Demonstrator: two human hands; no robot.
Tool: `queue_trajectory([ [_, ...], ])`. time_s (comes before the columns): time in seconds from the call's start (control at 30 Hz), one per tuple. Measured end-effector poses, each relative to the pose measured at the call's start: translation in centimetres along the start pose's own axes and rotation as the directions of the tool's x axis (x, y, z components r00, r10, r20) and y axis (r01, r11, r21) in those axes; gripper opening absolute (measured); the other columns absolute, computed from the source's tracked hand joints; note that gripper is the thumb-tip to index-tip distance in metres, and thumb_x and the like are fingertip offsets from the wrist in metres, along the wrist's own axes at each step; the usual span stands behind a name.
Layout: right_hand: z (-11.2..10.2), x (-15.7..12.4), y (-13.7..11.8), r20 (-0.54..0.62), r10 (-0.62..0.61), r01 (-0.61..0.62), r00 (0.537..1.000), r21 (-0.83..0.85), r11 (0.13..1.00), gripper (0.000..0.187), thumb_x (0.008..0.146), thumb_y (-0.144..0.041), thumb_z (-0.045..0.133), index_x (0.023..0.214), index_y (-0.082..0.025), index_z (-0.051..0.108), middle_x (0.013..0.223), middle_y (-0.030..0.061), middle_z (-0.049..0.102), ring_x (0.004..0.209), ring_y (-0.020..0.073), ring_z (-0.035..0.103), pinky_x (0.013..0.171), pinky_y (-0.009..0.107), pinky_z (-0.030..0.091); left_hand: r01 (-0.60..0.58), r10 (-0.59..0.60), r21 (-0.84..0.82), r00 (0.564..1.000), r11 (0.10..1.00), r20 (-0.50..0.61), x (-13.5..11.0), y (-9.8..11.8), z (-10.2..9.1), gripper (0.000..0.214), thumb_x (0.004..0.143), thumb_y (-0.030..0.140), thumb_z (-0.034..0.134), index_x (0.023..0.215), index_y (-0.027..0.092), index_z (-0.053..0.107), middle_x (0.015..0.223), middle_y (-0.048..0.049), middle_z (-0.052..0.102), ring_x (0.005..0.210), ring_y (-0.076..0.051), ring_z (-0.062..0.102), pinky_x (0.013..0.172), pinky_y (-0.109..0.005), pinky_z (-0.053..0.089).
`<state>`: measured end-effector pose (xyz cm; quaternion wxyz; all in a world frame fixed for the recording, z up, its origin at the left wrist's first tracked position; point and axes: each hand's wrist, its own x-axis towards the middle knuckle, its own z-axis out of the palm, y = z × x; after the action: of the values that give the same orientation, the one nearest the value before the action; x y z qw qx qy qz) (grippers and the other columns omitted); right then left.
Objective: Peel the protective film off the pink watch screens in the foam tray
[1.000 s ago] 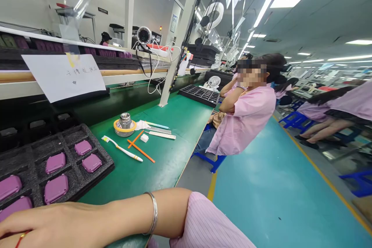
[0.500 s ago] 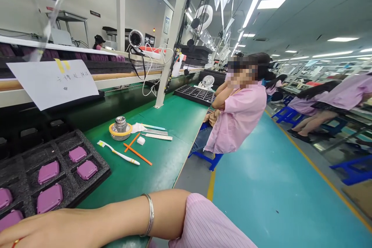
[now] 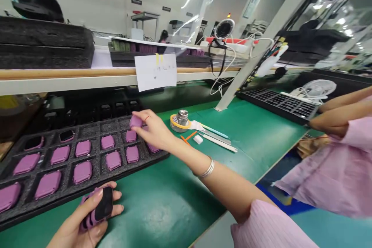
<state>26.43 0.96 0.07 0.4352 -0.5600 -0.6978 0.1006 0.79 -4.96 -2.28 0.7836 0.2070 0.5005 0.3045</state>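
At the lower left, my left hand point(image 3: 87, 221) is closed around a small stack of purple watch cases point(image 3: 92, 217), the front one showing a black face. My right hand point(image 3: 154, 130) reaches across to the far right end of the black foam tray point(image 3: 109, 130). Between its thumb and fingers is a purple watch case point(image 3: 135, 121), just above the tray. More purple cases, such as this watch case point(image 3: 83, 171), lie in the tray's compartments. Two at the back left show dark faces. My right hand partly covers one case near the tray's right end.
On the green bench lie a roll of yellow tape point(image 3: 176, 127) with a metal bottle point(image 3: 183, 116), orange sticks point(image 3: 190, 136), a white block point(image 3: 198, 139) and a white-handled tool point(image 3: 219, 142). A shelf point(image 3: 95, 85) overhangs the back. A co-worker's arms point(image 3: 343, 112) are at the right.
My view has swung left towards the tray. My left hand with its stack has come into sight, and my right hand now shows holding a watch case over the tray.
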Motion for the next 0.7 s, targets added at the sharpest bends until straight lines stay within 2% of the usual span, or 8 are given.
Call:
queue_trajectory([
  [0.1,-0.2,1.6,2.1,-0.098,0.027,-0.026,0.995,0.011,1.0,0.046,0.096,-0.019,0.057,0.142,-0.018,0.053,0.144,0.0144,0.051,0.136,0.0236,0.047,0.12,0.043,0.033,0.017,-0.019,0.014,0.983,1.0,0.181,0.1,0.0,-0.5,0.047,0.067,0.041,0.089,0.102,0.015,0.071,0.078,-0.0049,0.069,0.039,-0.007,0.05,0.031,-0.014,0.028],
  [0.2,0.6,2.4,4.4,-0.094,0.101,-0.097,0.99,0.053,0.994,0.037,0.098,-0.026,0.059,0.134,-0.021,0.057,0.146,0.0115,0.051,0.133,0.0267,0.05,0.114,0.052,0.04,-0.008,0.0,0.025,0.955,1.0,0.296,0.2,-0.2,-1.0,0.046,0.07,0.048,0.087,0.098,0.016,0.07,0.073,0.0005,0.065,0.031,0.003,0.029,0.034,-0.013,0.022],
  [0.3,1.0,2.9,6.3,-0.026,0.21,-0.205,0.977,0.123,0.971,0.032,0.097,-0.035,0.062,0.125,-0.018,0.062,0.132,0.0104,0.061,0.115,0.0248,0.062,0.098,0.049,0.053,-0.037,0.023,0.036,0.945,0.999,0.327,0.2,-0.4,-1.0,0.043,0.072,0.047,0.086,0.099,0.018,0.07,0.075,0.0004,0.066,0.034,0.002,0.031,0.037,-0.014,0.022],
  [0.37,0.5,3.2,6.4,-0.004,0.256,-0.251,0.967,0.182,0.951,0.032,0.097,-0.036,0.062,0.124,-0.018,0.062,0.128,0.0102,0.063,0.111,0.0236,0.064,0.094,0.047,0.055,-0.061,0.044,0.044,0.947,0.997,0.317,0.2,-0.5,-0.9,0.042,0.075,0.046,0.084,0.102,0.018,0.07,0.08,-0.0017,0.068,0.038,0.0,0.036,0.038,-0.015,0.024],
  [0.47,-0.6,3.0,3.7,0.002,0.245,-0.235,0.97,0.285,0.929,0.029,0.099,-0.031,0.058,0.124,-0.017,0.062,0.13,0.0109,0.063,0.118,0.0237,0.062,0.101,0.047,0.051,-0.067,0.054,0.039,0.959,0.997,0.277,0.1,-0.7,-0.7,0.043,0.075,0.044,0.084,0.103,0.014,0.071,0.086,-0.006,0.07,0.046,-0.004,0.043,0.042,-0.016,0.031],
  [0.57,-0.5,0.7,-1.5,0.046,0.142,-0.149,0.989,0.393,0.907,0.026,0.1,-0.023,0.049,0.121,-0.018,0.064,0.125,0.0088,0.069,0.118,0.0176,0.064,0.105,0.037,0.049,-0.047,0.049,-0.015,0.966,0.999,0.252,0.1,-0.8,-0.5,0.048,0.074,0.046,0.085,0.103,0.011,0.072,0.09,-0.0106,0.072,0.05,-0.005,0.046,0.046,-0.017,0.038],
  [0.63,0.4,-1.8,-4.8,0.114,0.045,-0.092,0.993,0.451,0.888,0.021,0.099,-0.03,0.053,0.111,-0.019,0.067,0.11,0.0059,0.073,0.104,0.0165,0.069,0.095,0.034,0.054,-0.028,0.044,-0.063,0.96,0.998,0.278,0.2,-0.8,-0.4,0.048,0.072,0.048,0.086,0.099,0.01,0.073,0.085,-0.0103,0.071,0.048,-0.005,0.044,0.044,-0.017,0.036],
  [0.7,1.8,-4.5,-7.0,0.172,-0.083,-0.011,0.982,0.485,0.875,0.022,0.086,-0.034,0.073,0.101,-0.02,0.066,0.106,0.0052,0.073,0.102,0.0177,0.069,0.092,0.033,0.055,-0.01,0.042,-0.108,0.954,0.994,0.297,0.4,-0.8,-0.3,0.045,0.069,0.046,0.089,0.091,0.01,0.073,0.075,-0.0069,0.068,0.044,-0.004,0.041,0.04,-0.016,0.032],
])
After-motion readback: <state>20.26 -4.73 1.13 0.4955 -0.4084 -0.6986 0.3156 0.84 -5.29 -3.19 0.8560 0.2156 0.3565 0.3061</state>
